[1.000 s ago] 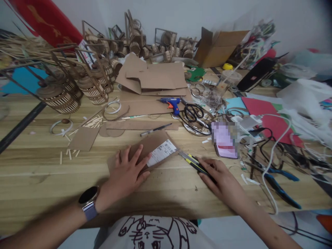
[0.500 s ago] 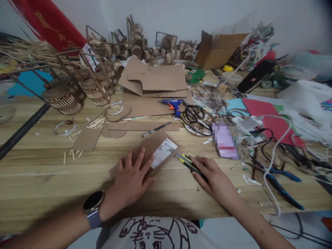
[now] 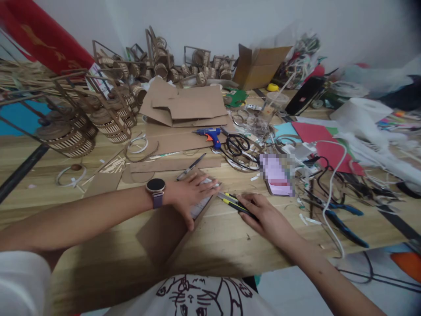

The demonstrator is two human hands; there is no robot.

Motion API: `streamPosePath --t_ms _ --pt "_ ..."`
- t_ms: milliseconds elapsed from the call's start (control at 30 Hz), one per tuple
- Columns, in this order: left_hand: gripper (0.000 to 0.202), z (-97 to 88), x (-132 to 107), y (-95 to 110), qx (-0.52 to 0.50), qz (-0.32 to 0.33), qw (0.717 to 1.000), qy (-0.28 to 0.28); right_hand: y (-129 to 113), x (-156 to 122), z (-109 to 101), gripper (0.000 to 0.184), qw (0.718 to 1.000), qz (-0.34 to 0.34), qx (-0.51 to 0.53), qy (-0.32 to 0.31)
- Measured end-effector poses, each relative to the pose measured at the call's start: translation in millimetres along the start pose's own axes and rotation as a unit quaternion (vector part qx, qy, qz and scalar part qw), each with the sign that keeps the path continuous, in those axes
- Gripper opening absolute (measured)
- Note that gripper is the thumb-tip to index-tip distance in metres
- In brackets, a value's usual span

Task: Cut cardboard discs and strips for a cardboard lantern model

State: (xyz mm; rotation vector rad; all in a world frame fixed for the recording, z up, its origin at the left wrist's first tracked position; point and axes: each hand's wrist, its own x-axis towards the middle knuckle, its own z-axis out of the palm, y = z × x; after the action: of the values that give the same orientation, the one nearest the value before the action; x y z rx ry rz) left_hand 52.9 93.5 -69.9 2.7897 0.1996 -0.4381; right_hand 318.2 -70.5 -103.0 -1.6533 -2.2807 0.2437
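Note:
My left hand (image 3: 190,193) lies spread on a folded piece of brown cardboard (image 3: 164,235), its fingers covering much of a white printed label (image 3: 201,204). A near flap of the cardboard tilts up from the table. In my right hand (image 3: 258,213) is a yellow-and-black utility knife (image 3: 232,201), held low over the table with its blade pointing left. The blade tip is close to the right corner of the cardboard; whether it touches cannot be made out. Just beyond my left hand lies a pen-like craft knife (image 3: 191,166).
A blue glue gun (image 3: 210,136) and black-handled scissors (image 3: 238,145) lie behind the cardboard. At right are a phone (image 3: 278,177), pliers (image 3: 345,224) and a white cable (image 3: 330,206). Small bamboo lanterns (image 3: 110,123) stand at left, with flattened cardboard (image 3: 197,103) at the back.
My left hand has slid forward and right over the label. The cardboard has turned, its near part now closer to me. My right hand keeps hold of the knife. The view has shifted slightly.

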Motion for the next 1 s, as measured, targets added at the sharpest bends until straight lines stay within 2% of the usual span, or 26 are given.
streamPosePath --t_ms 100,333,500,800,1000 --pt "0.134 0.7 10.3 -5.2 -0.029 0.006 1.0 -0.003 0.6 -1.0 -0.7 0.047 1.0 0.003 0.011 -0.003" --pt "0.139 7.7 12.1 -11.3 -0.062 0.01 0.998 -0.006 -6.4 -11.5 -2.6 0.045 0.999 0.004 0.03 -0.019" --pt "0.137 8.1 12.4 -11.3 -0.059 0.01 0.998 0.005 -17.2 -16.8 -0.9 0.043 0.999 0.0 0.027 -0.021" --pt "0.141 6.4 13.7 -9.9 -0.042 0.005 0.999 -0.027 -33.4 -24.2 4.7 0.045 1.0 -0.005 0.004 -0.01" --pt "0.143 7.9 14.8 -12.1 -0.076 0.013 0.997 -0.002 -40.2 -24.5 8.5 0.045 1.0 -0.004 -0.007 -0.001"
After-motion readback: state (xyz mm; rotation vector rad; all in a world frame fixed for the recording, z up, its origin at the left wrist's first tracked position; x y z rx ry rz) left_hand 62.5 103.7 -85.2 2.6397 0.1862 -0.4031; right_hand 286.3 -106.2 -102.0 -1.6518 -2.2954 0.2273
